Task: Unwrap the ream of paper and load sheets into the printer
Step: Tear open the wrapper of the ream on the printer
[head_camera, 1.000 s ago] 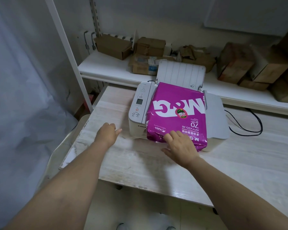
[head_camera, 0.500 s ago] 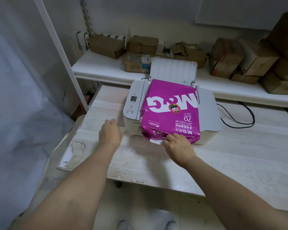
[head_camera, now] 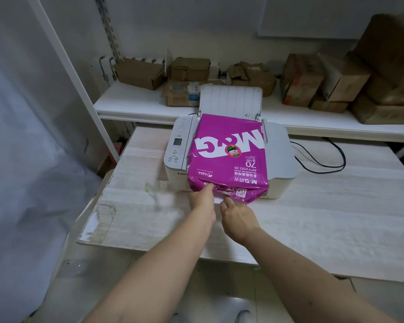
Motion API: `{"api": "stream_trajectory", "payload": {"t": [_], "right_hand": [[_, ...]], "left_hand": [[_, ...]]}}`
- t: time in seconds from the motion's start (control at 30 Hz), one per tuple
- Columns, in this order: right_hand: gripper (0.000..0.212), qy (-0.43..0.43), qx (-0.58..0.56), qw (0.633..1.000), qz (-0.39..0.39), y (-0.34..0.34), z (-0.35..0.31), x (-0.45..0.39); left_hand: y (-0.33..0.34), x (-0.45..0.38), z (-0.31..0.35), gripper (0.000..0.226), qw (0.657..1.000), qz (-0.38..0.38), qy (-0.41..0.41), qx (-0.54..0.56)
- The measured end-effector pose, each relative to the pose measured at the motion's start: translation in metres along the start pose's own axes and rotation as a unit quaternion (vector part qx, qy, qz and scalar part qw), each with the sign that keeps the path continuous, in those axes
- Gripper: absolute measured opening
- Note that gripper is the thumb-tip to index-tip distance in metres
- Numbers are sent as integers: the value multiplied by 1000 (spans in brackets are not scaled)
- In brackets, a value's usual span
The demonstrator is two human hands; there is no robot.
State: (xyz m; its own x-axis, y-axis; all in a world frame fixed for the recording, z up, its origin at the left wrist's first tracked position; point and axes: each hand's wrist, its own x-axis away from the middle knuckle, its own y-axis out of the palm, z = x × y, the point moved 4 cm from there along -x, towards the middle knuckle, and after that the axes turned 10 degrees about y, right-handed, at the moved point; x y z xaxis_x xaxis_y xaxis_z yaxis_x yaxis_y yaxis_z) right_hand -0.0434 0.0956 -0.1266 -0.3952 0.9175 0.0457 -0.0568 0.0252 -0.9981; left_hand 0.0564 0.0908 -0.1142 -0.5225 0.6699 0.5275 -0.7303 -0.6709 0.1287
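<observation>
At frame centre the purple ream lies atop the printer, left hand and right hand pinching its torn near-end wrapper — a hard tug could drag the ream off.

Both bare forearms stretch forward, converging. The left hand lies palm down, its fingers extended and pressed together. The right hand sits just beside it, fingers loosely curled.

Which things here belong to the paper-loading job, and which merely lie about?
Job: purple ream; printer; its raised paper support; left hand and right hand, both at the wrapper's near end.
Lying about: cardboard boxes; shelf; black cable.
</observation>
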Motion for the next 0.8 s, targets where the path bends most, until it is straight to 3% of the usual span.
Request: {"api": "stream_trajectory", "payload": {"t": [0.2, 0.3, 0.47, 0.57, 0.7, 0.8], "right_hand": [[31, 56, -58, 997, 5, -4, 14, 7], [34, 96, -73, 993, 1, -6, 18, 7], [41, 168, -114, 979, 34, -20, 27, 5], [35, 236, -178, 953, 63, -33, 40, 2], [18, 299, -282, 907, 87, -43, 43, -2], [12, 360, -378, 847, 99, -50, 38, 0]], "left_hand": [[13, -1, 12, 7, 994, -55, -56, 74], [17, 0, 20, 19, 994, -64, -53, 75], [22, 3, 39, 16, 995, -76, -24, 64], [22, 5, 44, 16, 996, -75, -2, 55], [19, 13, 41, 16, 998, 13, 55, 2], [18, 25, 40, 28, 992, 43, 91, -72]]}}
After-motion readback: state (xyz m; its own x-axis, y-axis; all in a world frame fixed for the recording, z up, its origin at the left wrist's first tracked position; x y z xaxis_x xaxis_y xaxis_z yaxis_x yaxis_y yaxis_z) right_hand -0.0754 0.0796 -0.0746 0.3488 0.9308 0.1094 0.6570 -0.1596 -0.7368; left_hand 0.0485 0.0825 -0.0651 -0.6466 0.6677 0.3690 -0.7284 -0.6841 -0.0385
